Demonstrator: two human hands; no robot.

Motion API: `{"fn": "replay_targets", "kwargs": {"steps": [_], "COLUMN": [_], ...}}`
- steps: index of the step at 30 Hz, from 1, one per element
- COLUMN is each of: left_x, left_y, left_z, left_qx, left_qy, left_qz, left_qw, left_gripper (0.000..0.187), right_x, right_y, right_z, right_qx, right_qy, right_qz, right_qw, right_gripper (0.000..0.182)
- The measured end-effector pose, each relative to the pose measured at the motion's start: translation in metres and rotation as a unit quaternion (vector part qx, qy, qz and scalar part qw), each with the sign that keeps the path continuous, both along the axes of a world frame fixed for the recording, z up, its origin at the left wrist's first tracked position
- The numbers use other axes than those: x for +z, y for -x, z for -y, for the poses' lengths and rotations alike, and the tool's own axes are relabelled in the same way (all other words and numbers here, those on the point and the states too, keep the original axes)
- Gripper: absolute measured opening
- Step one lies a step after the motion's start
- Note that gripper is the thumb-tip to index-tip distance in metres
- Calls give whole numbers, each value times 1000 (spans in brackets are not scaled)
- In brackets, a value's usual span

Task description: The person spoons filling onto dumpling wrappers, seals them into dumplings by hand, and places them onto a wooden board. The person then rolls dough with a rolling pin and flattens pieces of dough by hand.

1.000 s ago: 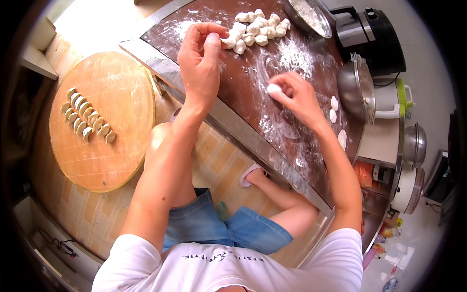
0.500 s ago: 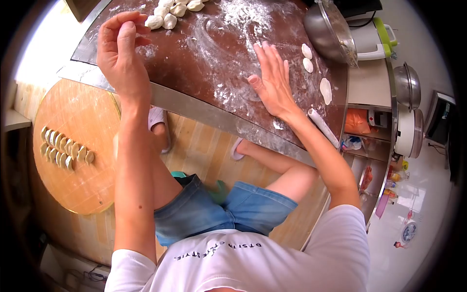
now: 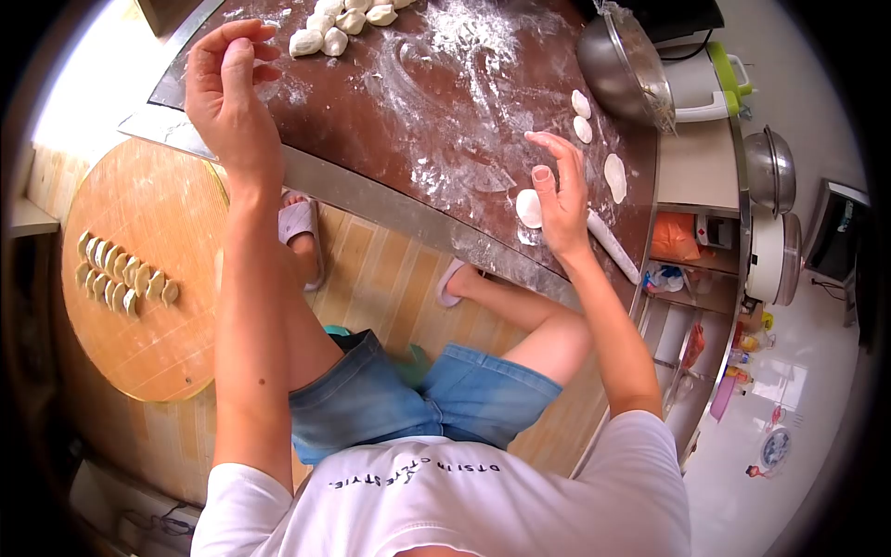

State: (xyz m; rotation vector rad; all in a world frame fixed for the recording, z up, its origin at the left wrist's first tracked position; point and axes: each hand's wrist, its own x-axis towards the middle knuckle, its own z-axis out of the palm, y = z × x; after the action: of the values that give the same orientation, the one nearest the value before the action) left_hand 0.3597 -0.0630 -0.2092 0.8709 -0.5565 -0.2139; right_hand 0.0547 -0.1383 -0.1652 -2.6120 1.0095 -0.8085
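My right hand [image 3: 564,200] is open over the floured table [image 3: 371,139], thumb and fingers apart. A small flattened round of dough [image 3: 528,209] lies right beside it, near the table's front edge. To the right rests a floured rolling pin [image 3: 613,247]. Beyond that hand are a flat oval dough wrapper [image 3: 614,178] and two small dough pieces, one [image 3: 580,103] behind the other [image 3: 582,129]. My left hand [image 3: 234,111] is raised at the table's left side, fingers loosely bent and apart, with nothing visible in it. Several floury dough lumps [image 3: 335,42] sit to its right.
Lower left, a round wooden board [image 3: 139,343] carries two rows of dumplings [image 3: 130,283]. A steel bowl [image 3: 617,70] stands at the table's right end, near a white and green appliance [image 3: 724,84]. Shelves [image 3: 705,288] hold bags on the right. Loose flour [image 3: 473,37] covers the table's far middle.
My right hand has lifted from lying palm down on the table and shifted right and toward me, uncovering the flattened dough round. My left hand has stayed almost still.
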Motion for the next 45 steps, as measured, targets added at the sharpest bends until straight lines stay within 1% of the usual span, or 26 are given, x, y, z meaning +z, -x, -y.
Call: {"fn": "replay_targets", "kwargs": {"steps": [1, 2, 5, 7, 9, 11, 12, 15, 16, 17, 19, 20, 23, 27, 28, 29, 31, 33, 35, 37, 39, 40, 41, 43, 44, 45], "left_x": [-2, -3, -3, -1, -2, -1, -1, 0, 0, 0, 0, 1, 2, 7, 4, 6, 7, 8, 5, 2, 3, 3, 2, -1, -1, -1], "left_y": [1, 1, 2, 2, 2, 2, 3, 4, 3, 4, 6, 6, 4, 7, 6, 6, 7, 11, 12, 9, 5, 4, 5, 8, 9, 10], "left_z": [0, 2, 2, 0, 0, 0, 0, 0, 0, 0, -1, 0, -1, -2, -2, -3, -3, 0, 4, 6, 7, 7, 8, 11, 8, 7], "left_qx": [0, -1, 1, -3, -3, -9, -13, -20, -18, -18, -19, -19, -18, -30, -32, -30, -22, -34, -40, -13, 19, 33, 53, 89, 46, 42], "left_qy": [2, 6, 4, 1, -4, -9, -10, -2, -6, -14, -18, -19, -14, -16, -10, -12, -3, 13, 10, -48, -152, -204, -220, -251, -259, -258], "left_qz": [0, 1, 0, -3, 3, 6, 7, -2, -6, -11, -10, -9, -10, -21, -20, -21, -14, -31, -34, -8, 74, 112, 161, 258, 239, 245], "left_qw": [1000, 1000, 1000, 1000, 1000, 1000, 1000, 1000, 1000, 1000, 1000, 1000, 1000, 999, 999, 999, 1000, 999, 999, 999, 986, 972, 961, 929, 935, 934], "left_gripper": [15, 15, 14, 15, 15, 15, 15, 15, 14, 14, 14, 14, 14, 12, 12, 11, 11, 10, 10, 11, 17, 20, 23, 28, 34, 34], "right_x": [-4, -12, 1, 22, 35, 32, 28, 15, 28, 32, 37, 32, 29, 9, 7, 6, 28, 39, 35, 15, 0, -4, -8, -4, 4, 14], "right_y": [-4, -3, 7, 16, 24, 26, 26, 14, -9, -22, -31, -30, -38, -30, -23, -13, -37, -91, -146, -186, -210, -215, -212, -201, -188, -174], "right_z": [-5, 6, 14, -2, -22, -31, -30, -18, -19, -10, 18, 25, 24, 53, 70, 92, 105, 116, 145, 184, 198, 200, 200, 176, 155, 127], "right_qx": [-15, -47, -94, -129, -127, -116, -111, -105, -111, -68, 55, 73, 10, 104, 45, -46, -113, 4, 79, 81, 56, 65, 65, 64, 88, 106], "right_qy": [-2, -23, -166, -177, -204, -207, -204, -354, -224, -23, 186, 73, -54, 124, 112, 109, 143, 176, 144, 51, 5, -5, 5, 24, -8, -58], "right_qz": [16, 93, 209, -4, -205, -193, -179, -18, -55, -77, -156, -169, -62, -146, -119, -139, -182, -93, -45, -24, -41, -70, -86, -118, -139, -130], "right_qw": [1000, 994, 959, 976, 949, 952, 956, 929, 967, 994, 969, 980, 997, 976, 985, 983, 966, 980, 985, 995, 998, 995, 994, 991, 986, 984], "right_gripper": [33, 32, 27, 23, 23, 29, 26, 24, 21, 17, 15, 15, 19, 19, 17, 16, 15, 15, 18, 24, 30, 34, 34, 34, 34, 35]}}
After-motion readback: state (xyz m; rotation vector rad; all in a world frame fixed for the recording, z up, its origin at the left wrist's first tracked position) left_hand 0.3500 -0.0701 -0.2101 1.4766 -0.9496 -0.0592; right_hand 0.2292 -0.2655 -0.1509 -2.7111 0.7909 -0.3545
